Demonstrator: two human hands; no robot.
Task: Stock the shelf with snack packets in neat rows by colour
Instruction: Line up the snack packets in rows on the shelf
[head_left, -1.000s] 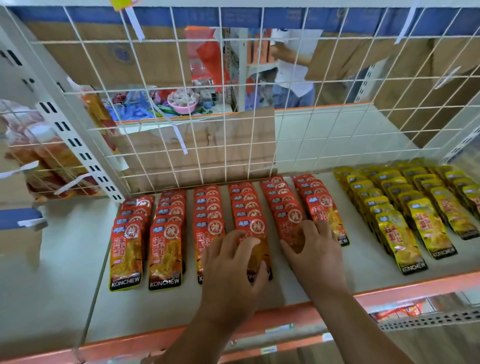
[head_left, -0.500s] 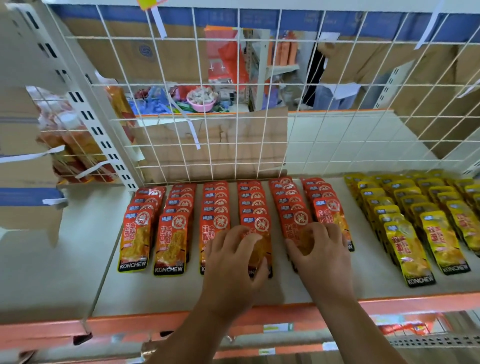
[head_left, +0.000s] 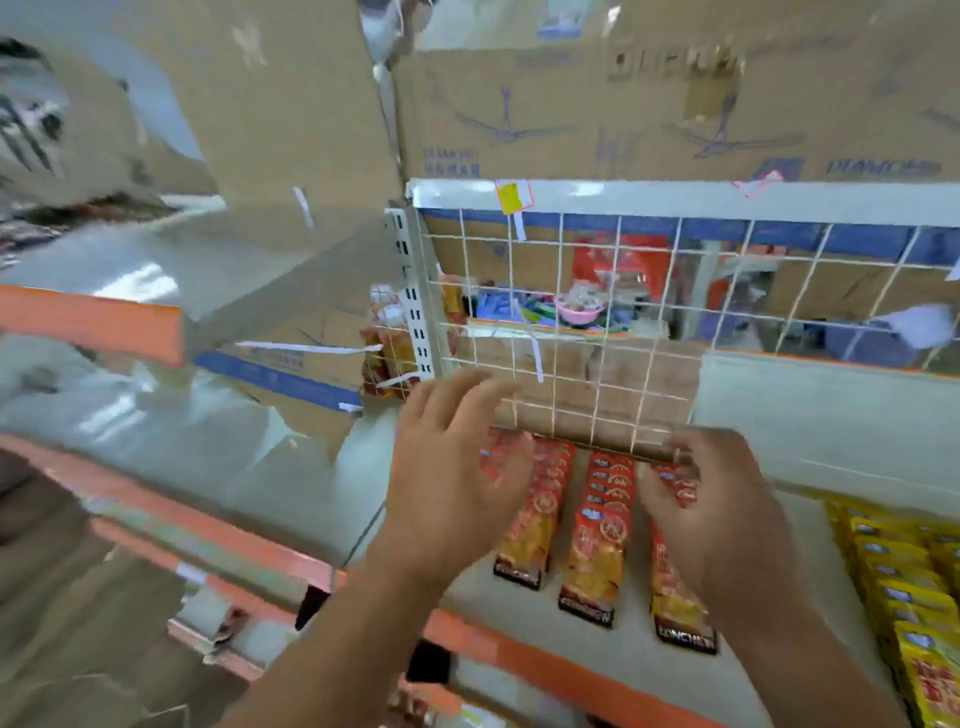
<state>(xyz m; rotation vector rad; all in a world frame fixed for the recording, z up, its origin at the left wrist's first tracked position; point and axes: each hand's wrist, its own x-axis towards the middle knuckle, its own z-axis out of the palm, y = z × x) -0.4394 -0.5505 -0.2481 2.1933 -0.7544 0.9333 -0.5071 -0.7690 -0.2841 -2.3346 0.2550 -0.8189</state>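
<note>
My left hand (head_left: 457, 478) and right hand (head_left: 722, 525) hover spread and empty above the red packets (head_left: 597, 540); yellow packets (head_left: 904, 587) lie well right of my right hand.

Two bare forearms are seen, ending in the left hand (head_left: 457, 483) and the right hand (head_left: 722, 525). No sleeve, glove, ring or watch is worn on either (both are blurred). The left hand's fingers (head_left: 467, 389) are smeared most.
</note>
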